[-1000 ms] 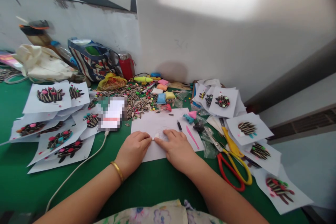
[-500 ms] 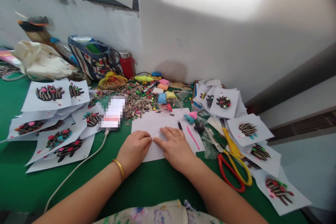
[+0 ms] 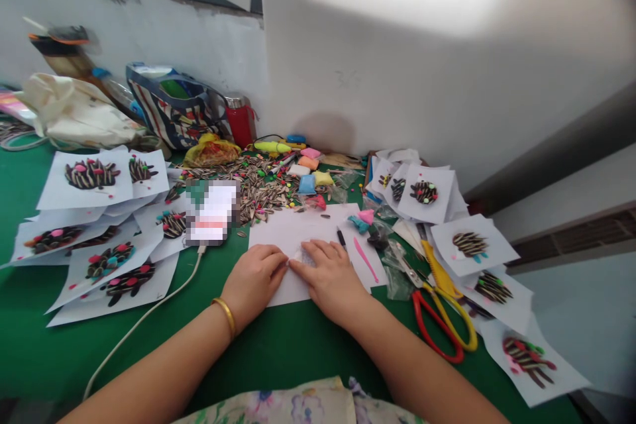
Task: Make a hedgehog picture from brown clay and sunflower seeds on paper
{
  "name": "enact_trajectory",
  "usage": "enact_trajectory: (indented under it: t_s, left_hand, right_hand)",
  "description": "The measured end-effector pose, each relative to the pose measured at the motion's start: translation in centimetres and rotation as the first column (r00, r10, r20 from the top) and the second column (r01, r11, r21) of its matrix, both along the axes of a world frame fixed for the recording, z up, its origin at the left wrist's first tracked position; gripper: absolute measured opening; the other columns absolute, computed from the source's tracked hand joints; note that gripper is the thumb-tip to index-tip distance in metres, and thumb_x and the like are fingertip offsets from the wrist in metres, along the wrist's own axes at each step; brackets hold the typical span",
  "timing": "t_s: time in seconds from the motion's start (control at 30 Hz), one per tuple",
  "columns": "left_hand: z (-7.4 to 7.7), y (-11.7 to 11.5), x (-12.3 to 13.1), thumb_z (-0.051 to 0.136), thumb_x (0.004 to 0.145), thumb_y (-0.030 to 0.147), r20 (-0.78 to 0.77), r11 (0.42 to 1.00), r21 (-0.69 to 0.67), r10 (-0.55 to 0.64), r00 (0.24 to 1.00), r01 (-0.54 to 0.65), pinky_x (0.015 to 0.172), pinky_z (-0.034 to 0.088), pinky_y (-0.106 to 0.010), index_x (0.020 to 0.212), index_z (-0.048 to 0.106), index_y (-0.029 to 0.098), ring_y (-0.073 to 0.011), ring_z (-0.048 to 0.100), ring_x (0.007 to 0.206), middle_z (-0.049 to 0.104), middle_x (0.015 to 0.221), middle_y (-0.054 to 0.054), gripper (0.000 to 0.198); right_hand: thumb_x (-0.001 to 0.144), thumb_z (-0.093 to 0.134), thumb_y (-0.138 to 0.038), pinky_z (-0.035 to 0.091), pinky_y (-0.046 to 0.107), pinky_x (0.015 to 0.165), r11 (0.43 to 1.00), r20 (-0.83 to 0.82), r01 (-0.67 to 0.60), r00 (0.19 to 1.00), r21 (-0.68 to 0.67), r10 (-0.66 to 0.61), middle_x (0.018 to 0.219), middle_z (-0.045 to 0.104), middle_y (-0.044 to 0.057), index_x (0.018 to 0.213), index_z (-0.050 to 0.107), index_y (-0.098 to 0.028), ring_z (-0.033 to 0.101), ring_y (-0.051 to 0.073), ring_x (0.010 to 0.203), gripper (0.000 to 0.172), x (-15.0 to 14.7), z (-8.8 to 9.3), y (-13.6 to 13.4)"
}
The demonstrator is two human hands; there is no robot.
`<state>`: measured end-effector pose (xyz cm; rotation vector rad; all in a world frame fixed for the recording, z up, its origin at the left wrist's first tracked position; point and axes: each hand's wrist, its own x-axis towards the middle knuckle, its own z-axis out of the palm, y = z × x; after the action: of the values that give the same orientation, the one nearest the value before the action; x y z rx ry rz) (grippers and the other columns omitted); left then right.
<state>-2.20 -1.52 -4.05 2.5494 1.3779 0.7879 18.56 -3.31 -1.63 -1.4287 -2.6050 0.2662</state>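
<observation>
A white sheet of paper lies on the green table, under both hands. My left hand has its fingers pressed together at the sheet's lower left, thumb and index finger meeting on something too small to make out. Resting on the sheet, my right hand has its fingers spread over a small clear wrapper, its index fingertip close to my left fingertips. A black pen and a pink plastic tool lie on the sheet, right of my right hand.
Striped seeds are heaped behind the sheet, beside clay packs. A phone with a cable is at the left. Red and yellow scissors lie right. Seed-decorated papers stand in piles on both sides. Bags and a red bottle are behind.
Both hands stay almost in place, with only slight finger movement. The camera view has shifted very slightly.
</observation>
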Motion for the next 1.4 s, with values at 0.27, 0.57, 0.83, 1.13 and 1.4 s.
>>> enact_trajectory:
  t_s: [0.27,0.57,0.83,1.13,1.4]
  left_hand:
    - [-0.04,0.08,0.07,0.054,0.094,0.026,-0.057,1.000,-0.011,-0.006,0.998,0.005,0.087,0.050,-0.040,0.104,0.072,0.020,-0.0214,0.060,0.092,0.068,0.101,-0.009,0.021]
    - [-0.37,0.23,-0.06,0.056,0.094,0.028,-0.071,1.000,-0.024,-0.009,0.997,0.007,0.088,0.048,-0.039,0.099,0.075,0.024,-0.0208,0.059,0.093,0.067,0.101,-0.007,0.020]
    - [-0.22,0.27,-0.08,0.057,0.093,0.026,-0.063,0.999,-0.036,-0.006,0.998,0.004,0.088,0.048,-0.039,0.106,0.073,0.024,-0.0214,0.059,0.094,0.066,0.102,-0.008,0.021]
    - [-0.03,0.18,0.02,0.056,0.094,0.027,-0.102,0.999,-0.024,-0.034,0.994,0.032,0.089,0.048,-0.040,0.107,0.074,0.027,-0.0217,0.059,0.095,0.066,0.103,-0.007,0.022]
    - [-0.31,0.15,-0.20,0.054,0.095,0.028,-0.040,0.999,-0.019,-0.041,0.998,0.040,0.090,0.049,-0.040,0.101,0.074,0.021,-0.0213,0.059,0.095,0.066,0.103,-0.008,0.022]
  right_hand:
    - [0.081,0.057,-0.011,0.026,0.047,0.114,0.998,-0.128,0.034,0.991,0.045,-0.028,0.145,0.050,0.008,0.131,0.061,-0.027,0.039,0.026,0.133,0.053,0.69,-0.32,0.43]
    - [0.083,0.056,-0.013,0.028,0.046,0.112,1.000,-0.101,0.010,0.995,-0.010,-0.011,0.140,0.054,0.007,0.130,0.062,-0.029,0.041,0.025,0.131,0.050,0.85,-0.55,0.55]
    - [0.083,0.056,-0.013,0.028,0.045,0.112,1.000,-0.103,0.006,0.995,-0.027,-0.009,0.139,0.055,0.007,0.132,0.061,-0.029,0.041,0.025,0.131,0.051,0.87,-0.39,0.61]
    - [0.082,0.056,-0.011,0.029,0.045,0.111,1.000,-0.115,0.007,0.993,-0.028,-0.010,0.140,0.054,0.007,0.133,0.060,-0.029,0.041,0.025,0.131,0.054,0.94,-0.59,0.60]
    - [0.083,0.057,-0.012,0.028,0.045,0.112,1.000,-0.119,-0.004,0.993,-0.017,0.002,0.139,0.055,0.008,0.130,0.062,-0.028,0.042,0.025,0.130,0.050,1.00,-0.54,0.60]
